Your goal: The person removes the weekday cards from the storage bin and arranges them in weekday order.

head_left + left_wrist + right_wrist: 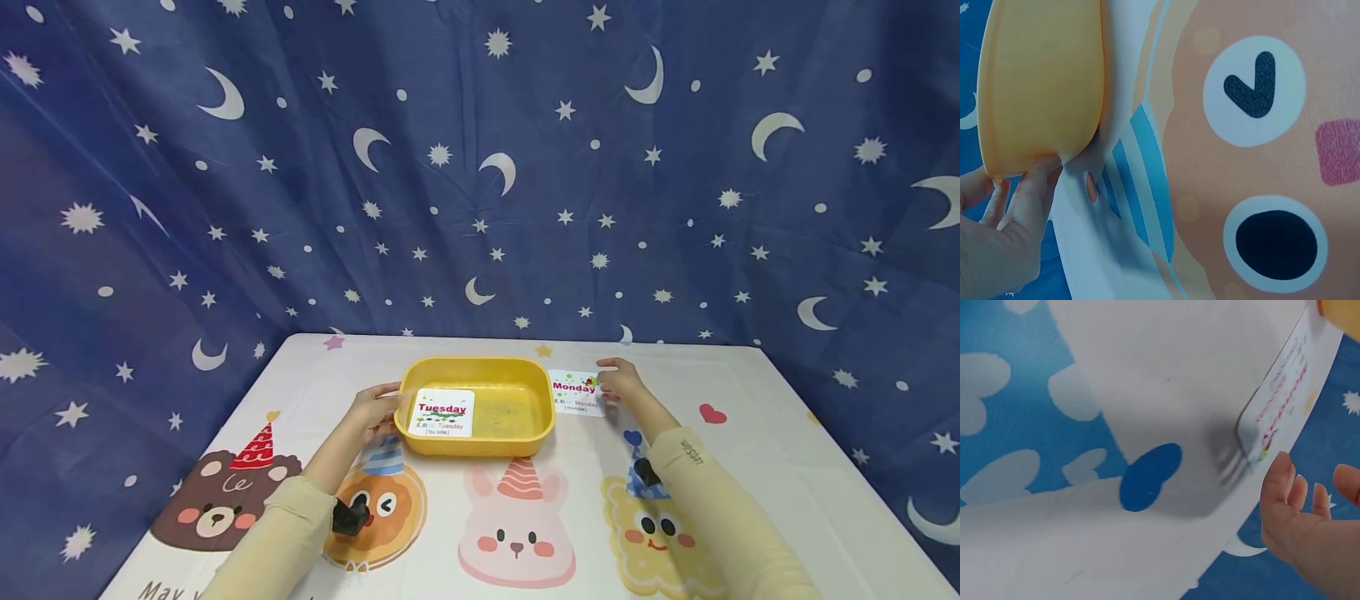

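Observation:
A yellow plastic tray (480, 447) stands near the far side of the table. Its left end is held at the rim by my left hand (372, 412); in the left wrist view the fingers (1035, 187) are at the tray's end wall. Inside the tray, at the left, lies a white card (442, 400) printed "Tuesday". Beside the tray's right end, flat on the tablecloth, is a card (572, 398) reading "Monday". My right hand (622, 383) hovers at that card's right edge, fingers loosely bent and thumb apart, with nothing between them in the right wrist view.
The white tablecloth (750, 467) carries printed cartoons, among them a bear (213, 500), a rabbit (517, 542) and a yellow biscuit face (652, 533). A blue curtain (480, 108) with moons and stars hangs behind the table's far edge.

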Demonstrator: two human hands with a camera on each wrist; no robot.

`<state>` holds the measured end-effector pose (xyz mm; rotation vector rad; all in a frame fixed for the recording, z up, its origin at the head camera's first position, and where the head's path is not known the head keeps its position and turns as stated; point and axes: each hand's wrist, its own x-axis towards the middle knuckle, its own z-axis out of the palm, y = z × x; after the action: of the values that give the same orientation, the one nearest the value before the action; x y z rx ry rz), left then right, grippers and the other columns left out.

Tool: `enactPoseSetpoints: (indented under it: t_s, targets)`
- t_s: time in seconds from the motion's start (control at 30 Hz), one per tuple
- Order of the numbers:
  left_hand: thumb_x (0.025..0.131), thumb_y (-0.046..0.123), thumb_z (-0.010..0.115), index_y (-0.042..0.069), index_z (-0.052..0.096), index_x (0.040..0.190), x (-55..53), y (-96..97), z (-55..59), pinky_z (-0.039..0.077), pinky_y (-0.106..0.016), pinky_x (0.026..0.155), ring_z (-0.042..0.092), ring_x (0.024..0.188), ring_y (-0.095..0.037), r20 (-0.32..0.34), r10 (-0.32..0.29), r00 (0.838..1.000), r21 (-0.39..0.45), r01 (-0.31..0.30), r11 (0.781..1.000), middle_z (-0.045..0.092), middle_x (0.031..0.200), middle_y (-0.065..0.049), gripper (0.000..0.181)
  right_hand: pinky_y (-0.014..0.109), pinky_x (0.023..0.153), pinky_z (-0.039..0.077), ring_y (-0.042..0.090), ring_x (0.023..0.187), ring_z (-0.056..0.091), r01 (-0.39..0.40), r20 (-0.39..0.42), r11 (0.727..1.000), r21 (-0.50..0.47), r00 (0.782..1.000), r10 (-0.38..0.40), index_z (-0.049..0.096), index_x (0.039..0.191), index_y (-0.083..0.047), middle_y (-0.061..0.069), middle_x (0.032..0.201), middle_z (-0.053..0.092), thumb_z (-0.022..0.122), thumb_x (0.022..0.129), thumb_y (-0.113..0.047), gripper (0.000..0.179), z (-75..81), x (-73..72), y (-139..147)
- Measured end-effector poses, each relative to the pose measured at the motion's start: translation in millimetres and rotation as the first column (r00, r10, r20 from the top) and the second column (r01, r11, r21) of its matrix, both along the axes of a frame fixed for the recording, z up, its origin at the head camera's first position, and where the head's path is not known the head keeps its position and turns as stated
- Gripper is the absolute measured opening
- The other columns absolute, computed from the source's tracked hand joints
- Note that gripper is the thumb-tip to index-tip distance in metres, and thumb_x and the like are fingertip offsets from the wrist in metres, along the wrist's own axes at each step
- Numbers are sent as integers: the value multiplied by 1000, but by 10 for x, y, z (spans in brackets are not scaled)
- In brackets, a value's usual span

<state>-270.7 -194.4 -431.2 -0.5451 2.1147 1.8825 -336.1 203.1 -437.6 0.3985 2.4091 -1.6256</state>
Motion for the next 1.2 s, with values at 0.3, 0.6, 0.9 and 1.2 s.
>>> enactPoseSetpoints:
  t_s: [0.3, 0.6, 0.9, 1.2]
  targets:
    - [96, 5, 48, 2, 39, 140, 10, -20, 31, 58, -27, 62, 64, 74, -12, -18, -8, 1000, 16, 8, 1000, 45, 138, -28, 45, 46, 101, 46, 36, 106, 53, -41, -87, 999, -27, 996, 38, 39, 136, 4, 26, 127, 45, 42, 94, -4, 43, 234, 61, -204]
    - [97, 5, 47, 2, 38, 141, 6, -14, 60, 58, -25, 61, 64, 75, -13, -21, -10, 1000, 18, 11, 1000, 44, 138, -28, 46, 46, 98, 49, 34, 100, 57, -113, -147, 994, -6, 983, 111, 44, 132, 5, 28, 124, 49, 44, 95, -5, 38, 476, 146, -463]
    - [94, 6, 53, 3, 43, 138, 4, -25, 12, 59, -29, 62, 64, 72, -14, -35, -21, 999, 14, 22, 1000, 52, 130, -26, 45, 44, 94, 52, 41, 106, 56, -199, -155, 980, -17, 969, 194, 49, 126, 5, 18, 106, 56, 49, 94, -5, 33, 564, 302, -794]
    - [96, 6, 48, 3, 40, 140, 8, 5, 15, 59, -28, 64, 64, 76, -13, -20, -17, 1000, -10, 17, 1000, 46, 137, -27, 45, 37, 80, 57, 29, 89, 60, -276, -155, 961, 24, 949, 276, 54, 121, 5, 12, 97, 58, 57, 92, -7, 32, 557, 384, -1117]
